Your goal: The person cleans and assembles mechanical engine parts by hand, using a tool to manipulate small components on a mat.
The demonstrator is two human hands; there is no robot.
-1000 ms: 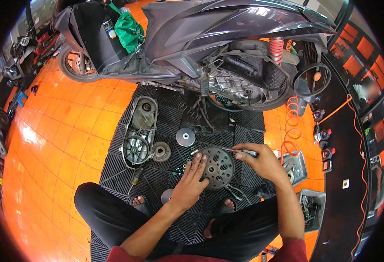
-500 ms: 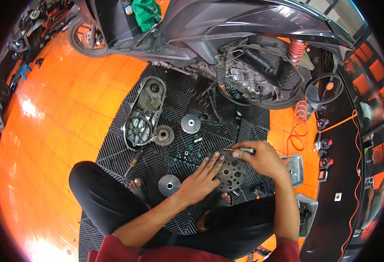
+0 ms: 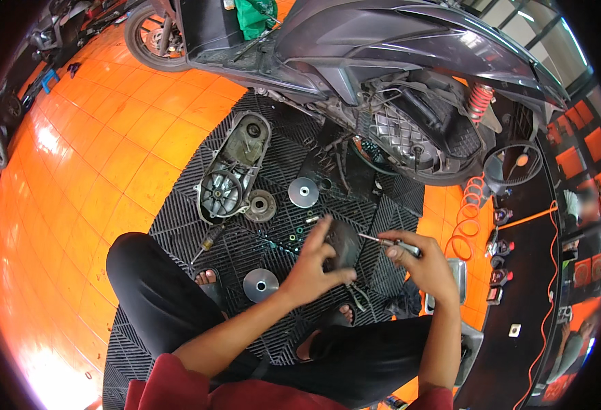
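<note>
My left hand [image 3: 314, 268] is at a dark round clutch plate [image 3: 343, 244], fingers bent about its near left side and thumb stretched below it. The plate is tilted and smeared by motion, so its holes do not show. In my right hand [image 3: 420, 263] is a thin screwdriver [image 3: 380, 240], its shaft pointing left toward the plate, the tip close to its upper right edge. Small rings and bits [image 3: 297, 237] lie on the mat just beyond my left hand. A shiny pulley disc [image 3: 261, 285] rests left of my left wrist.
A scooter [image 3: 410, 51] with its side casing exposed stands ahead. On the black ribbed mat [image 3: 177, 212] lie a long metal crankcase cover [image 3: 235, 164], a round hub [image 3: 261, 206], another pulley disc [image 3: 304, 193] and a second screwdriver [image 3: 208, 242]. A coiled orange hose [image 3: 466, 219] and metal tray [image 3: 456, 277] sit right.
The clutch plate has gone from lying face up to tilted. My left hand has shifted from flat on it to bent about its edge. My right hand and the screwdriver have drawn back right.
</note>
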